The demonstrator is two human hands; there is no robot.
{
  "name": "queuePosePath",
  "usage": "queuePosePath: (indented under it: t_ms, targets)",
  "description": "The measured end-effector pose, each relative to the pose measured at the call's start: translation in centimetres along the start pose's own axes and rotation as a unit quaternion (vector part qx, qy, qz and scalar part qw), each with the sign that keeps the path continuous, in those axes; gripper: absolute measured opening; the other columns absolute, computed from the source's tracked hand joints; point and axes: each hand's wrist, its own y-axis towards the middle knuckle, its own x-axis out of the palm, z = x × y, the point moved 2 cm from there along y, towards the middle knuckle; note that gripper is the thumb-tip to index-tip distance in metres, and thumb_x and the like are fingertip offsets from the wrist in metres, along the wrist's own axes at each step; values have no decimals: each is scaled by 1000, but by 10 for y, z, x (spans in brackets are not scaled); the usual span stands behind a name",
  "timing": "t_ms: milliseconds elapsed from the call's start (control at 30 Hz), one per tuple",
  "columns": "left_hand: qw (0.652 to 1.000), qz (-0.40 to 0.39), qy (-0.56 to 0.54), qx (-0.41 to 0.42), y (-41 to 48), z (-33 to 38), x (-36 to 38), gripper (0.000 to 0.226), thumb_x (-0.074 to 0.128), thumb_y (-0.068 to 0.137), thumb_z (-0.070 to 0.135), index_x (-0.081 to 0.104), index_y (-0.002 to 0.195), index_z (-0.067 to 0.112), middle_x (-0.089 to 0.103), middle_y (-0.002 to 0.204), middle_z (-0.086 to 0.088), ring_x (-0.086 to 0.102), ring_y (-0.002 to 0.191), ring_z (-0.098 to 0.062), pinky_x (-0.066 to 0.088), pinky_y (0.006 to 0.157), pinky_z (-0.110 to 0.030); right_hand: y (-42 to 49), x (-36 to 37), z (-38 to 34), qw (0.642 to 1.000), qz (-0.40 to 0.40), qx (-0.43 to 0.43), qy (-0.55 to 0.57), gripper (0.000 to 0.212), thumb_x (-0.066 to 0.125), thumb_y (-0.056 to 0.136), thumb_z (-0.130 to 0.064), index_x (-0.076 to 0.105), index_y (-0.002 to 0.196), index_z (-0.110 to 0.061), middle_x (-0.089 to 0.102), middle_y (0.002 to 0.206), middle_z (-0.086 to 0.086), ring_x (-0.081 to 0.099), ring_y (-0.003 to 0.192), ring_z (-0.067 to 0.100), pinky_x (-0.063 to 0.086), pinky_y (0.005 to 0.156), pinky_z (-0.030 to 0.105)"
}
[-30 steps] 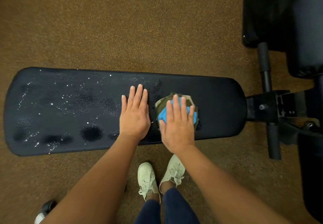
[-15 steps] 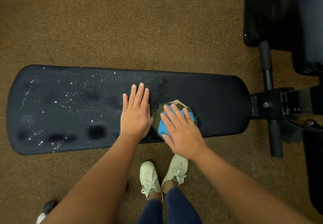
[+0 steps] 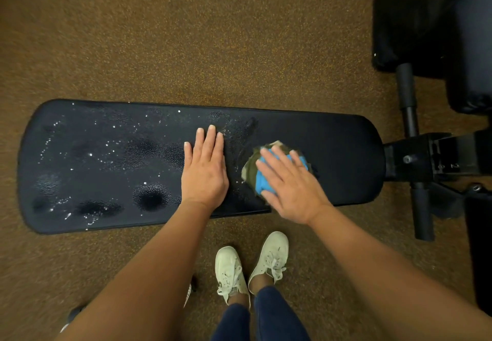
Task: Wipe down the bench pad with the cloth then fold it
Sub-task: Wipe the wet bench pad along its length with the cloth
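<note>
A long black bench pad (image 3: pixel 340 143) lies across the view, its left half speckled with water drops and wet patches. A bunched cloth (image 3: pixel 253 167), blue with olive-green edges, sits right of the pad's middle. My right hand (image 3: pixel 290 183) presses flat on the cloth with straight, spread fingers and hides most of it. My left hand (image 3: pixel 205 170) rests flat on the pad just left of the cloth, fingers straight and together, touching no cloth.
The bench's black metal frame and post (image 3: pixel 415 159) join the pad at the right. More black padded equipment (image 3: pixel 431 21) fills the upper right corner. Brown speckled floor (image 3: pixel 186 34) surrounds the bench. My white shoes (image 3: pixel 250 266) stand near the pad's front edge.
My right hand has slid the cloth to the right along the pad and turned so its fingers point up-left. The left hand has stayed in place.
</note>
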Motion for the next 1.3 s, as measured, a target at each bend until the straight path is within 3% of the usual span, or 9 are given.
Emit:
queuePosePath:
  t_ms: [100, 167, 400, 600, 667, 800, 1000, 1200, 1300]
  targets:
    - [1000, -1, -2, -3, -1, -2, 0, 54, 24, 97, 24, 30, 148, 7, 22, 158, -9, 12, 146, -31, 10, 116, -53, 25, -6, 4, 986, 22, 167, 17, 65, 32, 94, -44, 28, 147, -7, 19, 157, 16, 11, 145, 34, 13, 116, 56]
    - [1000, 0, -4, -4, -1, -2, 0, 54, 24, 96, 24, 31, 147, 7, 23, 158, -9, 13, 146, -31, 11, 116, -54, 35, -7, -17, 977, 31, 208, 26, 65, 31, 95, -44, 25, 148, -6, 17, 157, 18, 8, 146, 35, 7, 116, 54]
    - [1000, 2, 1, -15, -2, -11, -4, 55, 22, 96, 26, 32, 147, 6, 23, 157, -10, 13, 146, -32, 10, 116, -53, -14, 4, -12, 996, 4, -90, -8, 61, 35, 95, -46, 32, 146, -13, 23, 156, 11, 16, 145, 30, 16, 115, 51]
    - [1000, 6, -5, -26, -2, -15, -4, 56, 20, 96, 27, 31, 147, 6, 21, 158, -9, 11, 147, -30, 9, 117, -52, 49, -9, -15, 982, 30, 186, 35, 65, 30, 93, -44, 30, 147, -7, 20, 156, 16, 12, 145, 34, 11, 116, 55]
    - [999, 12, -10, -27, -3, -14, -3, 55, 22, 96, 26, 32, 146, 6, 23, 157, -10, 13, 146, -31, 10, 116, -53, 57, -8, -28, 985, 24, 167, 31, 65, 29, 93, -43, 29, 147, -7, 20, 156, 16, 11, 145, 35, 10, 116, 55]
    - [999, 17, -11, -25, -4, -16, -3, 54, 23, 97, 26, 33, 146, 5, 24, 157, -10, 14, 146, -31, 10, 116, -53, 34, -7, -8, 1000, 20, 7, 18, 62, 35, 93, -44, 36, 144, -9, 26, 155, 12, 18, 144, 31, 18, 115, 53]
    - [999, 16, -5, -34, -4, -19, -2, 55, 22, 97, 28, 32, 147, 6, 22, 158, -9, 13, 146, -30, 10, 117, -53, 80, -15, -13, 977, 36, 210, 33, 67, 30, 93, -44, 26, 147, -5, 18, 156, 17, 10, 145, 36, 5, 115, 54]
    - [999, 21, -9, -33, -5, -20, -2, 55, 22, 97, 27, 33, 146, 5, 22, 158, -9, 13, 146, -30, 10, 117, -52, 58, -10, -14, 999, 24, 29, 23, 63, 35, 93, -42, 32, 146, -7, 24, 156, 12, 16, 145, 31, 16, 116, 52]
    - [999, 21, -9, -35, -5, -20, -3, 55, 21, 98, 27, 31, 147, 5, 20, 158, -9, 10, 147, -28, 7, 118, -50, 68, -14, 4, 991, 37, 130, 24, 65, 32, 94, -43, 28, 147, -6, 20, 157, 13, 12, 145, 31, 10, 117, 53]
